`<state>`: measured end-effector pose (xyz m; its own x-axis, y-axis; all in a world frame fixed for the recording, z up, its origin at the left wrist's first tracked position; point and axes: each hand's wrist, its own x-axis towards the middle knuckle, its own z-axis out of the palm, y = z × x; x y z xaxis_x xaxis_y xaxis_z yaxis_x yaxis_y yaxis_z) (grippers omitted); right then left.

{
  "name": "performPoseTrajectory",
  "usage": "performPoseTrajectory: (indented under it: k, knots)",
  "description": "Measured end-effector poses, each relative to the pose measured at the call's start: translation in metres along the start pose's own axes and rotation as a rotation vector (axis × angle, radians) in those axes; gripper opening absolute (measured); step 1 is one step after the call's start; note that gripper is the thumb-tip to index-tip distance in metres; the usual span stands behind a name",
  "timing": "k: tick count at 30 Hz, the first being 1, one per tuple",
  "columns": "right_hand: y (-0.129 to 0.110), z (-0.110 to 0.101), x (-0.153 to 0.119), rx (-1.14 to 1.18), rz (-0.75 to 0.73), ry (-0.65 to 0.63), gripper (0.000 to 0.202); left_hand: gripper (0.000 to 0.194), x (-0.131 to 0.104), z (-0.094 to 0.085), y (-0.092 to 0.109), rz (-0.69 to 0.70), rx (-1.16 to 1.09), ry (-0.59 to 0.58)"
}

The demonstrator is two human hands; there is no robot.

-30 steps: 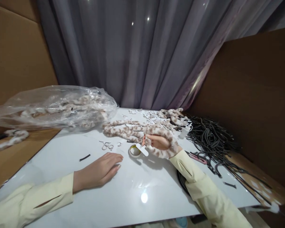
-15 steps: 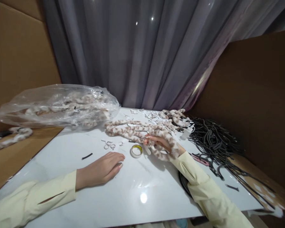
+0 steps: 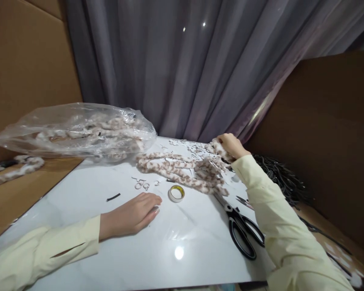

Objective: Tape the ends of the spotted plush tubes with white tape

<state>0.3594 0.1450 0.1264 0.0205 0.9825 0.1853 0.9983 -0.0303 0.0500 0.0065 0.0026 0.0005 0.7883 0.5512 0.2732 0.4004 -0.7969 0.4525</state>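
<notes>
My left hand (image 3: 141, 214) rests palm down on the white table, fingers stretched out and holding nothing. Just beyond its fingertips stands a roll of tape (image 3: 176, 194). At the back right, my right hand (image 3: 232, 145) is closed over a bunch of fluffy white-and-brown cord (image 3: 212, 146); its fingertips are partly hidden. A longer tangle of the same fluffy cord (image 3: 172, 171) lies across the middle of the table. Black-handled scissors (image 3: 241, 232) lie in front of my right sleeve, blades toward the tangle.
Left of the back edge, a clear plastic bag (image 3: 75, 133) holds more fluffy cord. Small metal rings (image 3: 142, 185) and a short black strip (image 3: 113, 197) lie on the table. Black cords (image 3: 276, 178) are heaped at right. Cardboard walls (image 3: 333, 117) flank both sides.
My right hand has let go of the fluffy cord in the middle and reached to the bunch at the back right. The scissors have come into view. My left hand stays put.
</notes>
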Motion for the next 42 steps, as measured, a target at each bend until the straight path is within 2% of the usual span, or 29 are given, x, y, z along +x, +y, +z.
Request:
performPoseTrajectory:
  k: [6,10,14,17,19,23,27,31,35,38,40,42]
  knots:
    - [-0.019,0.039,0.017,-0.216,-0.066,-0.171,0.03,0.025,0.002,-0.001,0.002,0.004,0.035,0.001]
    - [-0.039,0.052,0.016,-0.249,-0.178,-0.19,0.03,0.025,0.002,-0.001,0.002,-0.009,0.057,-0.013]
    - [-0.083,0.048,0.006,-0.171,-0.383,-0.145,0.03,0.031,0.001,-0.001,0.001,-0.022,0.089,-0.023]
    - [-0.125,0.043,-0.01,-0.042,-0.584,-0.148,0.026,0.038,0.002,-0.002,0.001,0.042,0.14,-0.053]
    - [-0.151,0.042,-0.02,0.055,-0.707,-0.142,0.031,0.041,0.002,-0.002,0.001,0.075,0.168,-0.076]
    - [-0.187,0.052,-0.029,0.197,-0.815,-0.117,0.032,0.043,0.002,-0.002,0.0,0.037,0.171,-0.083]
    - [-0.203,0.065,-0.023,0.305,-0.864,-0.121,0.019,0.045,0.002,0.0,-0.002,-0.022,0.152,-0.103]
    - [-0.198,0.053,-0.013,0.416,-0.824,-0.018,0.022,0.049,0.001,0.001,-0.003,-0.112,0.08,-0.076]
    - [-0.18,0.017,-0.014,0.494,-0.76,0.109,0.025,0.052,0.002,-0.002,-0.003,-0.26,-0.135,-0.04]
    - [-0.172,-0.011,-0.03,0.534,-0.751,0.146,0.022,0.057,0.004,-0.007,-0.005,-0.391,-0.528,0.056]
    - [-0.17,-0.023,-0.046,0.594,-0.778,0.109,0.02,0.063,0.007,-0.011,-0.009,-0.432,-0.872,0.181]
    - [-0.172,-0.03,-0.063,0.655,-0.82,-0.007,0.021,0.069,0.011,-0.015,-0.016,-0.415,-1.216,0.281]
